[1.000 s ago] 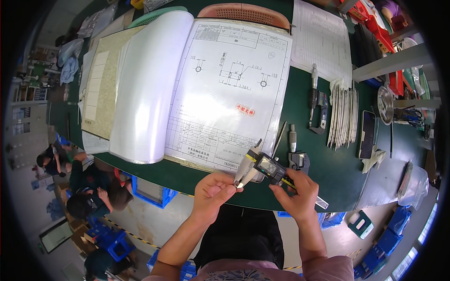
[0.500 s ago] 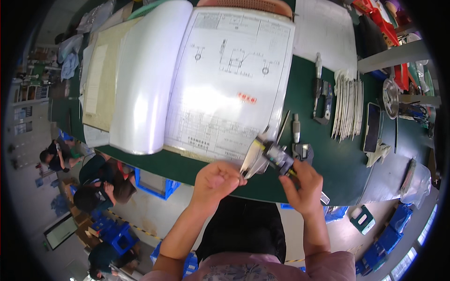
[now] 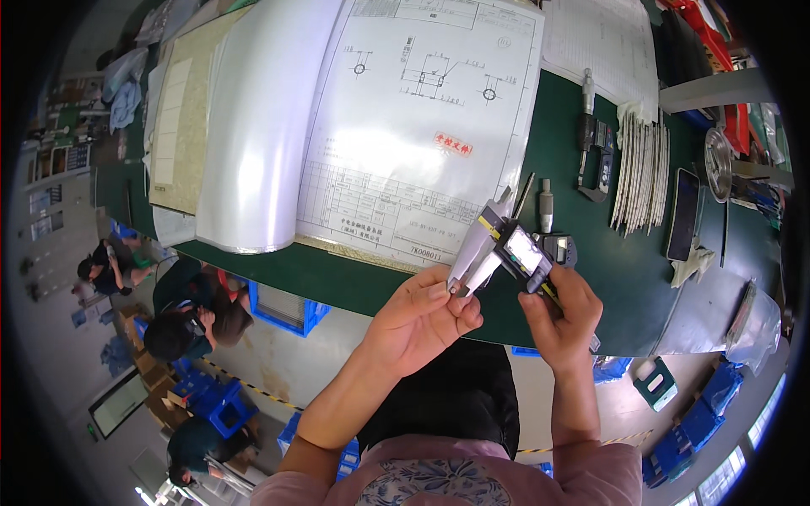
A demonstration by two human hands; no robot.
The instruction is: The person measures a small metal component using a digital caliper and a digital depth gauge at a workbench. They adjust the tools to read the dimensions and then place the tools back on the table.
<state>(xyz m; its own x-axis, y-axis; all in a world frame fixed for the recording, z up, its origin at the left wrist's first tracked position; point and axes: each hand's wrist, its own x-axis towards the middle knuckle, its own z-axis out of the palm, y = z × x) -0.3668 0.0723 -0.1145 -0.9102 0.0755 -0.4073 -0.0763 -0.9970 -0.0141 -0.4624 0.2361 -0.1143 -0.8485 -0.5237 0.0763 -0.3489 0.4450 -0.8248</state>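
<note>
In my right hand is a digital caliper, its lit display facing up and its jaws pointing down and left. The fingers wrap round the beam end, with the thumb near the display housing. My left hand is pinched at the jaw tips, thumb against forefinger. A tiny dark piece seems to sit there, too small to name. Beyond both hands lies an open folder with a technical drawing in a clear sleeve, stamped in red. Just past the caliper rests a micrometer, partly hidden by it.
Another micrometer lies right on the green table, beside a row of thin whitish strips and a phone. A plastic bag hangs over the right edge. Blue crates stand below; several people sit at left.
The caliper has turned so its display now shows bright, and has shifted slightly right and up. My left fingers have come to the jaw tips. The whole view has shifted slightly.
</note>
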